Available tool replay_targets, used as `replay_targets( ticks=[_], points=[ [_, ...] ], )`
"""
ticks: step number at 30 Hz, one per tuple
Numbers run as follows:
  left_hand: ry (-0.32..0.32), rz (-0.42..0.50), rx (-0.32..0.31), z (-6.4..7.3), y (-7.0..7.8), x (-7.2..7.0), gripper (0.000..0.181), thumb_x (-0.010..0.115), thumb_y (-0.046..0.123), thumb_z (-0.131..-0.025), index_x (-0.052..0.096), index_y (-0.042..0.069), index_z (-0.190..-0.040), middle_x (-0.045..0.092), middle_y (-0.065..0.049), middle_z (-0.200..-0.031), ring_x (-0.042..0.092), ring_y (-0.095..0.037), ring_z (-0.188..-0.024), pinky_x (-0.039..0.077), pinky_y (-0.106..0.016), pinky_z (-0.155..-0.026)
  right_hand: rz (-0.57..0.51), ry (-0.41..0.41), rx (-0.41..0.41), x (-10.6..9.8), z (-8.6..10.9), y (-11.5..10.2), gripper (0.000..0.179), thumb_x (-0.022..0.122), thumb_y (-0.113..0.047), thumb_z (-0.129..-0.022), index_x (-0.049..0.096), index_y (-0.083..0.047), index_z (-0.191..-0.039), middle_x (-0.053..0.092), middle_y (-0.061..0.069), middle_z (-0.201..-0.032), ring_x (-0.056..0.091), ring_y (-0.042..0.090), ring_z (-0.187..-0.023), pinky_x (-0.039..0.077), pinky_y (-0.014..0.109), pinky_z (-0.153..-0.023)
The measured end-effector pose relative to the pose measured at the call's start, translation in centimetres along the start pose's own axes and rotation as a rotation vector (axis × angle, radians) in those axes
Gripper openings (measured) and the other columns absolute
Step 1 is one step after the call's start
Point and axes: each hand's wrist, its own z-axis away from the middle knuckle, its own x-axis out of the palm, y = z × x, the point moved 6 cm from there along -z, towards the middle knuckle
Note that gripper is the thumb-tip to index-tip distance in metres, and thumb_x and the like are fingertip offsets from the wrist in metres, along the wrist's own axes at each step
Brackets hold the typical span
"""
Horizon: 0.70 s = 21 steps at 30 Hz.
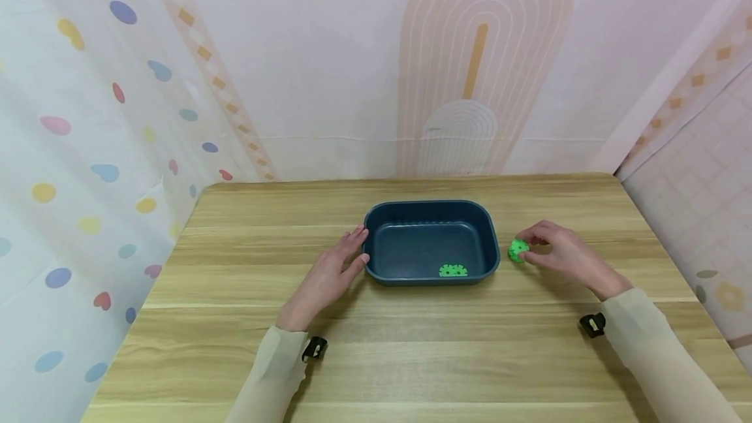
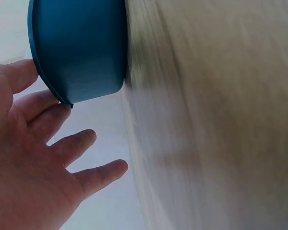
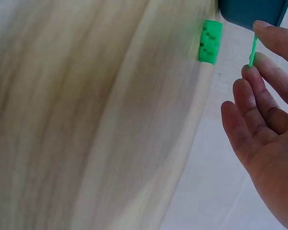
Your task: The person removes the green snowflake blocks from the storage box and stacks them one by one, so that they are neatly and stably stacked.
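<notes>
A dark blue rectangular tray [image 1: 431, 281] with rounded corners stands on the table. My left hand [image 1: 329, 273] is at its left end, with fairly straight fingers spread and some fingertips touching the rim; the left wrist view shows the lower fingers apart from the wall. My right hand [image 1: 558, 250] is just right of the tray, pinching a thin green disc [image 3: 253, 50], seen edge-on in the right wrist view, between thumb and fingertips. Below it, a short stack of green notched discs [image 3: 210, 42] sits on the table. Inside the tray, green notched plastic [image 1: 453, 270] shows by the front wall, its lower part hidden.
The wood-grain table [image 1: 411, 358] runs back to a patterned curtain [image 1: 329, 83], which also hangs along the left side. A paler patterned cloth [image 1: 705, 201] hangs at the right. Each wrist carries a small black camera mount [image 1: 314, 348].
</notes>
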Motion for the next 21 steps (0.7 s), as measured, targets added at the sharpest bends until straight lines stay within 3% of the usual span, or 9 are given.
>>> replay_targets(
  ticks=[15, 21],
  points=[
    [0.008, 0.0, 0.024, -0.1, 0.1, 0.0, 0.055, 0.053, 0.029, -0.11, 0.041, 0.005, -0.158, 0.033, -0.011, -0.165, 0.031, -0.041, -0.151, 0.027, -0.064, -0.119, 0.02, -0.063, 0.031, 0.8, -0.5, 1.1, 0.027, 0.079, -0.01, -0.091, 0.073, 0.001, -0.115, 0.068, 0.009, -0.108, 0.064, 0.023, -0.094, 0.056, 0.046, -0.084],
    [0.005, -0.002, 0.023, -0.1, 0.1, 0.0, 0.055, 0.053, 0.029, -0.11, 0.041, 0.005, -0.158, 0.033, -0.011, -0.165, 0.031, -0.04, -0.151, 0.027, -0.062, -0.12, 0.021, -0.077, 0.037, 0.9, -0.6, 1.1, 0.026, 0.08, -0.011, -0.091, 0.073, 0.001, -0.113, 0.068, 0.007, -0.105, 0.063, 0.02, -0.092, 0.056, 0.041, -0.082]
  ],
)
